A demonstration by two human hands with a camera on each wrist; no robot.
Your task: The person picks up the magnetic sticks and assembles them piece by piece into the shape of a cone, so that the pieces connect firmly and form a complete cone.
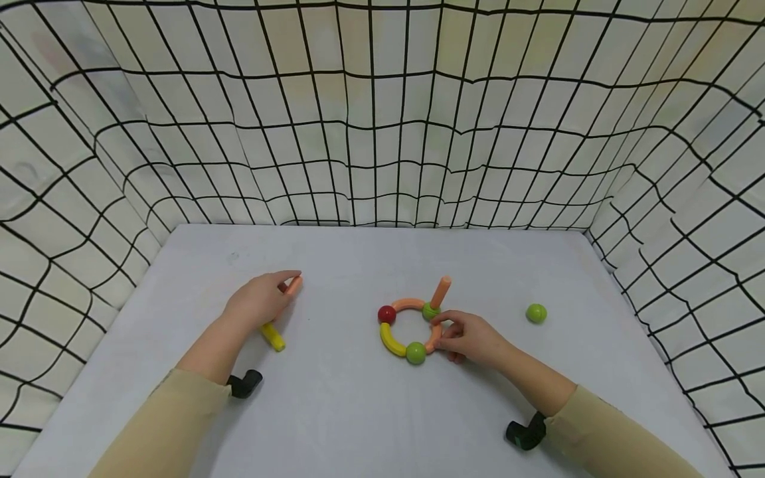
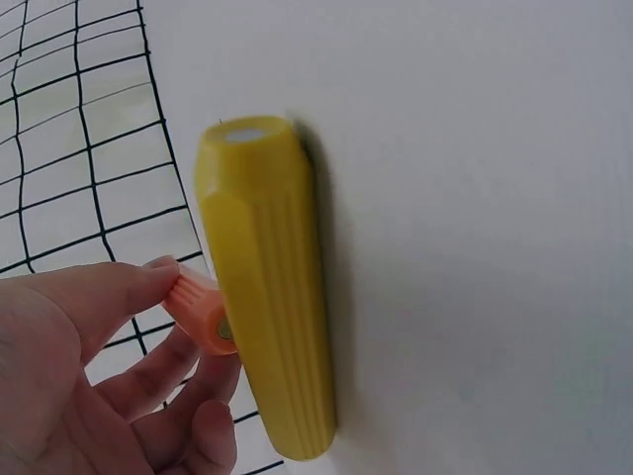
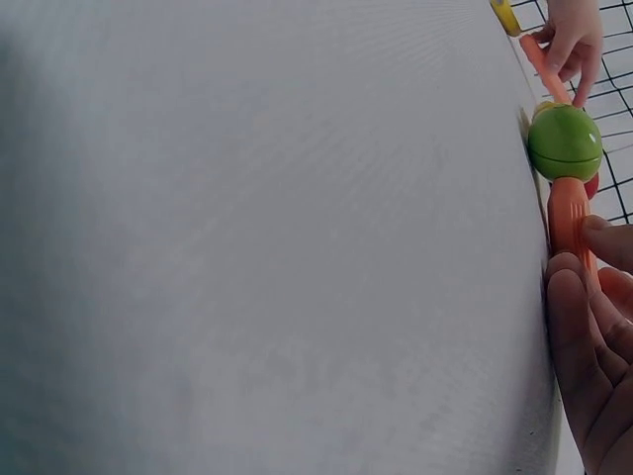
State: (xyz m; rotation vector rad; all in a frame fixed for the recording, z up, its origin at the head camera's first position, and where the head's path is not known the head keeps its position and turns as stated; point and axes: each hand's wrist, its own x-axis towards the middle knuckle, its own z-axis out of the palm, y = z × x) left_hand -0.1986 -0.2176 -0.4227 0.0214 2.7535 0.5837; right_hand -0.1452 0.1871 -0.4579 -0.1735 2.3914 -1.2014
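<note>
A ring of curved sticks and balls lies on the table, with a red ball (image 1: 386, 315), a yellow curved stick (image 1: 392, 340), a green ball (image 1: 416, 353) and an orange curved stick (image 1: 409, 303). From its second green ball (image 1: 430, 311) an orange straight stick (image 1: 441, 292) juts up. My right hand (image 1: 475, 340) pinches the ring's right orange curved stick (image 3: 568, 216) between thumb and fingers. Off to the left, my left hand (image 1: 257, 302) pinches another orange stick (image 2: 201, 315). A ribbed yellow stick (image 2: 267, 287) lies beside that hand, partly under it in the head view.
Right of the ring sits a loose green ball (image 1: 536, 313). Black wrist-camera mounts (image 1: 245, 384) stick out under both sleeves. Black netting (image 1: 376, 146) over white sheets borders the white table (image 1: 335, 418) at the back and sides.
</note>
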